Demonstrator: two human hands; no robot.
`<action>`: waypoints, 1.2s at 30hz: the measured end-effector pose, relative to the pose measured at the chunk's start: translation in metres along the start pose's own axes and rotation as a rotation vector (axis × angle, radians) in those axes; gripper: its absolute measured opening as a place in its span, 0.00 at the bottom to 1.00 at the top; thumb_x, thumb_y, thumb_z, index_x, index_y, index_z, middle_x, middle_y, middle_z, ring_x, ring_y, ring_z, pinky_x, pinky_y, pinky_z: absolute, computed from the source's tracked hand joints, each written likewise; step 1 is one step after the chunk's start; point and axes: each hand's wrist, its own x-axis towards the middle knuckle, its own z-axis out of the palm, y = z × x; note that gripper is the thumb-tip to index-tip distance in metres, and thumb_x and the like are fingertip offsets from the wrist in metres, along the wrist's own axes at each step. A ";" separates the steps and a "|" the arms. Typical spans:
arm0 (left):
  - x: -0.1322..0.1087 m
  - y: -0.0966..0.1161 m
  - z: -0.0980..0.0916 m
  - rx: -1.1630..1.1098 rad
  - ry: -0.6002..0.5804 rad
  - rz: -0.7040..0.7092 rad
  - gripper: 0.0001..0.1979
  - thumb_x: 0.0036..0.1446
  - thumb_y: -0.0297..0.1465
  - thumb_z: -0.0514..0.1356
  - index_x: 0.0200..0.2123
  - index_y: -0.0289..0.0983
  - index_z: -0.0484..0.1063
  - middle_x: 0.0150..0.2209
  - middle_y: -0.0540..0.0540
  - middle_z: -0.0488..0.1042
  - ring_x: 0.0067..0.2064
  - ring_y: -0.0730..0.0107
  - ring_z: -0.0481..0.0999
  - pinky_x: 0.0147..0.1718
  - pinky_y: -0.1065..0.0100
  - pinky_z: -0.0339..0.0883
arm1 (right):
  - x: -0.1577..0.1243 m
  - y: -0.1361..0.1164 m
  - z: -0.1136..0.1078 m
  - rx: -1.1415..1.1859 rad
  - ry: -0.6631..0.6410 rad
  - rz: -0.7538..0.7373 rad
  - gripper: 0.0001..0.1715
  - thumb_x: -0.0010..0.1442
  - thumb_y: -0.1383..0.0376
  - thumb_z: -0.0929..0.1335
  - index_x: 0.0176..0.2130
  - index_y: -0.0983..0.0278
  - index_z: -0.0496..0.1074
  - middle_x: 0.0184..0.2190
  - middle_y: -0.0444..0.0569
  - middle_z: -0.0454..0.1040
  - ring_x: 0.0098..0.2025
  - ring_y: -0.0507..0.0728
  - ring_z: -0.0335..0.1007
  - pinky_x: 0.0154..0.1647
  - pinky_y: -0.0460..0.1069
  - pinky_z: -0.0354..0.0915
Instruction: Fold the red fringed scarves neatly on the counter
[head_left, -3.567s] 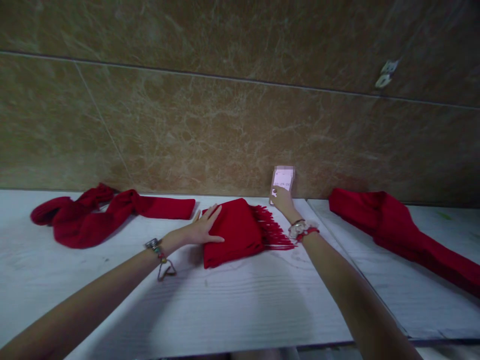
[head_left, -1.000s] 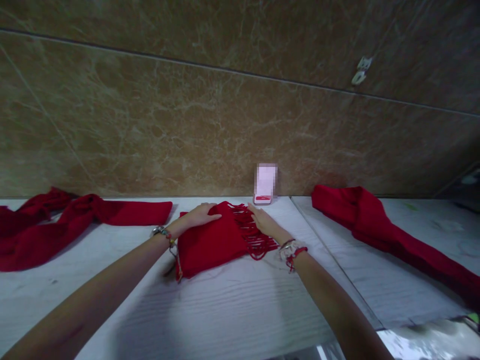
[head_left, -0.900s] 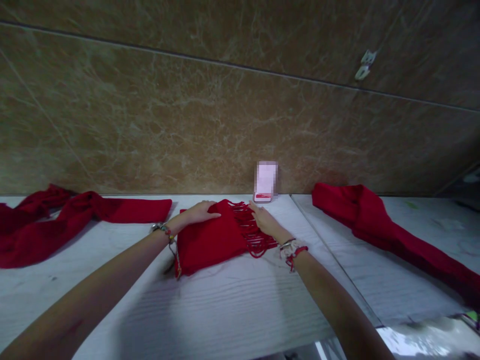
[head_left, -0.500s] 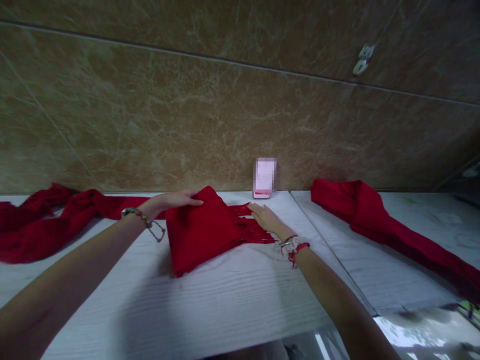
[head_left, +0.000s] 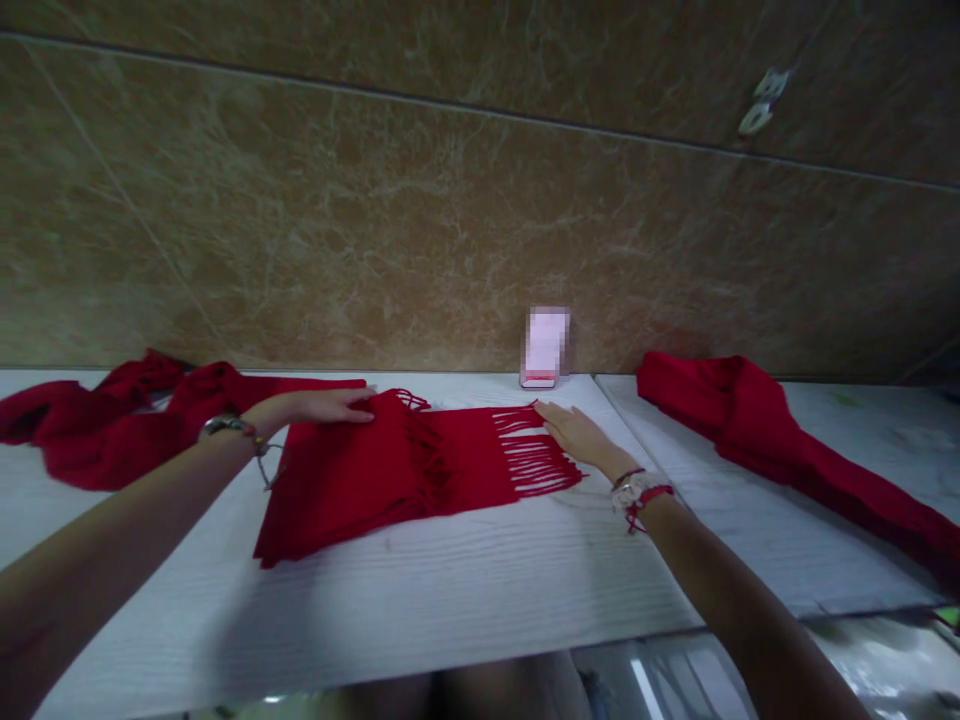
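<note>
A red fringed scarf (head_left: 472,460) lies partly folded over on the white table, with a dark row of fringe (head_left: 427,460) across its middle and the other fringed end spread to the right. My left hand (head_left: 334,405) rests on the upper edge of the folded part, fingers stretched and thumb apart. Over at the right end, my right hand (head_left: 577,437) lies flat with its fingertips on the upper strands of the fringe. Both wrists wear bracelets.
Behind the white table (head_left: 390,610) stands a brown marbled wall (head_left: 337,220). A phone-like object (head_left: 546,347), blurred out, leans against it. Bunched red cloth (head_left: 120,430) lies at the left, and another red cloth (head_left: 757,420) stretches across the right. A white fixture (head_left: 761,103) is on the wall.
The folded part of the scarf has come down leftward and lies flatter, showing the dark fringe row and more of the layer below. My left hand moved left with it; my right hand stays at the fringe.
</note>
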 end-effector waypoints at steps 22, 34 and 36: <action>0.002 0.003 -0.002 0.000 -0.140 0.089 0.25 0.43 0.41 0.58 0.46 0.36 0.68 0.47 0.44 0.71 0.48 0.58 0.68 0.45 0.66 0.61 | -0.020 -0.038 0.006 -0.023 0.036 -0.078 0.28 0.62 0.57 0.55 0.58 0.64 0.55 0.59 0.55 0.56 0.61 0.62 0.47 0.56 0.64 0.51; 0.001 0.075 0.015 0.407 -0.079 0.389 0.37 0.41 0.18 0.51 0.57 0.42 0.55 0.61 0.46 0.53 0.60 0.64 0.53 0.55 0.63 0.49 | -0.038 -0.012 -0.012 -0.015 0.010 -0.050 0.31 0.62 0.53 0.55 0.59 0.66 0.54 0.61 0.58 0.51 0.63 0.63 0.39 0.58 0.65 0.44; -0.006 0.086 0.019 0.485 -0.164 0.493 0.40 0.37 0.15 0.51 0.56 0.47 0.56 0.62 0.50 0.50 0.62 0.64 0.48 0.57 0.60 0.44 | -0.029 -0.023 -0.010 0.013 0.025 -0.066 0.31 0.61 0.52 0.54 0.60 0.64 0.52 0.61 0.57 0.50 0.63 0.62 0.39 0.58 0.65 0.45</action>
